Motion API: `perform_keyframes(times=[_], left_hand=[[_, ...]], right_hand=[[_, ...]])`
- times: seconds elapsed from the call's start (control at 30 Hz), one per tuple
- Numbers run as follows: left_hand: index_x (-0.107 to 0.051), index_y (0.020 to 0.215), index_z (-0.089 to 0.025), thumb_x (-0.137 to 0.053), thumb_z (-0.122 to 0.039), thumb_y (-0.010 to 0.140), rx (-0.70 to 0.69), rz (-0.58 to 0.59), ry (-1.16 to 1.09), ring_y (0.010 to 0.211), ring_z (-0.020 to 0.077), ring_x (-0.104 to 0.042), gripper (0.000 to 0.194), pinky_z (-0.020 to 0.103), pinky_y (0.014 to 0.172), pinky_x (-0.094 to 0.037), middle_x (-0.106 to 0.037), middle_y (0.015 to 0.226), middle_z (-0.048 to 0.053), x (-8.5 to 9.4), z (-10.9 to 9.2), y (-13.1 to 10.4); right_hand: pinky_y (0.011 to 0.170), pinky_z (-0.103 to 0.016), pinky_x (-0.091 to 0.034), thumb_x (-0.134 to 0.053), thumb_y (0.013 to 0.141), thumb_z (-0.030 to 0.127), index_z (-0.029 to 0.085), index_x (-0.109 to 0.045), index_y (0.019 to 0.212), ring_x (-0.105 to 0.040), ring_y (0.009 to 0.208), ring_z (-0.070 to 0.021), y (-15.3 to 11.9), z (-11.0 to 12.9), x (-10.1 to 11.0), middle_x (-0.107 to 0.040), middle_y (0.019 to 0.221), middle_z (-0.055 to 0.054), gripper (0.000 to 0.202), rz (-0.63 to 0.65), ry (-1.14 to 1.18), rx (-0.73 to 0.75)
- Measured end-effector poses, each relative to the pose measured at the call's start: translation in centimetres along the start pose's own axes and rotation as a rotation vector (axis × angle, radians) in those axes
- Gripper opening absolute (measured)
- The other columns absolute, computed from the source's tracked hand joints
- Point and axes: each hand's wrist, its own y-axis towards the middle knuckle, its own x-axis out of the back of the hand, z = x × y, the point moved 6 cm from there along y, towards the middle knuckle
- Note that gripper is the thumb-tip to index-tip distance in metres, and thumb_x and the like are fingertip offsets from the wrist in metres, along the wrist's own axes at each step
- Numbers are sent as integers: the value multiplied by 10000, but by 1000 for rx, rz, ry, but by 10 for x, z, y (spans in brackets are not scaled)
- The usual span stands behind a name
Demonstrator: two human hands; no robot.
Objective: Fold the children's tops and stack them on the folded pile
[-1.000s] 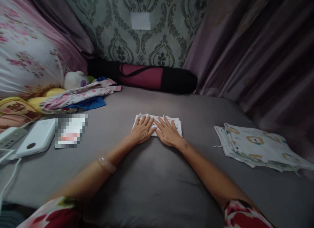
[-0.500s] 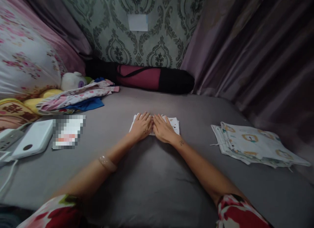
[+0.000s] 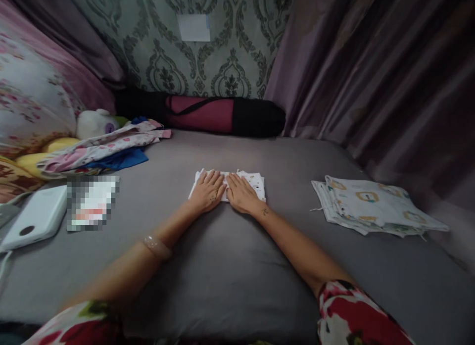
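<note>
A small folded white cloth [image 3: 257, 181] with a speckled print lies flat on the grey sheet in front of me. My left hand [image 3: 208, 191] rests palm down over its left part, fingers stretched out. Palm down as well, my right hand [image 3: 243, 192] presses on the middle and right of the cloth, its fingers extended. A narrow strip of the cloth shows between the two hands. Much of its surface is hidden under them.
To the right lies a stack of folded printed cloths [image 3: 374, 201]. A white power bank [image 3: 39, 216] and a blurred-out flat item [image 3: 94, 201] are on the left, below crumpled clothes [image 3: 107, 144]. A long black and maroon bag [image 3: 202, 113] lines the wall.
My hands have moved slightly apart, baring a strip of cloth between them. The whole view has shifted a little, so everything sits further left.
</note>
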Motion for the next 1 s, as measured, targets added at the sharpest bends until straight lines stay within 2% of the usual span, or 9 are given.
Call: perform_keyframes(times=[0.13,0.23,0.3,0.4,0.6,0.7,0.83,1.0], left_hand=[[-345,1466,-41,-186,-395,993,31,84,-4,1446,276,-243,612,460,1180,-189,-336,1534,154,-10,2,-2],[-353,1462,-43,-195,-410,992,44,145,-3,1443,282,-248,617,464,1179,-187,-324,1538,162,-8,4,0],[-373,1451,-47,-199,-427,991,37,132,2,1440,280,-257,622,461,1184,-166,-326,1536,169,-2,5,2],[-374,1451,-58,-178,-435,995,37,69,9,1441,266,-257,623,451,1192,-137,-324,1539,163,2,7,0],[-357,1461,-63,-170,-444,991,59,97,-24,1436,275,-271,633,459,1180,-169,-319,1538,174,-9,11,-4],[-379,1448,-69,-156,-460,988,45,86,-24,1439,272,-262,643,462,1179,-163,-340,1529,173,-7,14,-3],[-335,1473,-65,-153,-485,983,96,41,-13,1441,287,-253,671,453,1182,-151,-349,1526,168,-6,24,-5],[-295,1484,-33,-149,-485,980,111,98,-15,1438,296,-258,693,451,1180,-160,-343,1526,181,-10,28,-7]], right_hand=[[1187,-384,-137,-283,961,282,14,-362,1456,-253,1431,-234,-3,-2,-9,-340,1527,-156,568,16,-2,-24],[1182,-397,-158,-272,971,296,19,-345,1465,-243,1435,-247,-1,-5,-8,-326,1535,-152,571,77,20,-20],[1183,-406,-150,-260,981,317,34,-326,1477,-222,1443,-246,-1,-7,-4,-302,1546,-147,575,103,30,-20],[1190,-398,-110,-261,983,324,37,-311,1483,-184,1455,-234,-5,-11,2,-277,1556,-149,579,77,15,-34],[1188,-385,-128,-257,977,314,16,-330,1471,-206,1448,-234,-8,-13,-2,-294,1550,-149,581,91,19,-52],[1187,-392,-140,-233,982,333,25,-317,1479,-205,1449,-229,-8,-18,-1,-281,1555,-145,591,119,34,-56],[1190,-394,-112,-225,978,331,8,-297,1482,-184,1455,-232,-11,-27,2,-250,1563,-159,603,68,-2,-99],[1187,-381,-130,-222,973,331,-11,-304,1475,-188,1454,-236,-14,-31,-2,-251,1561,-166,613,94,-5,-116]])
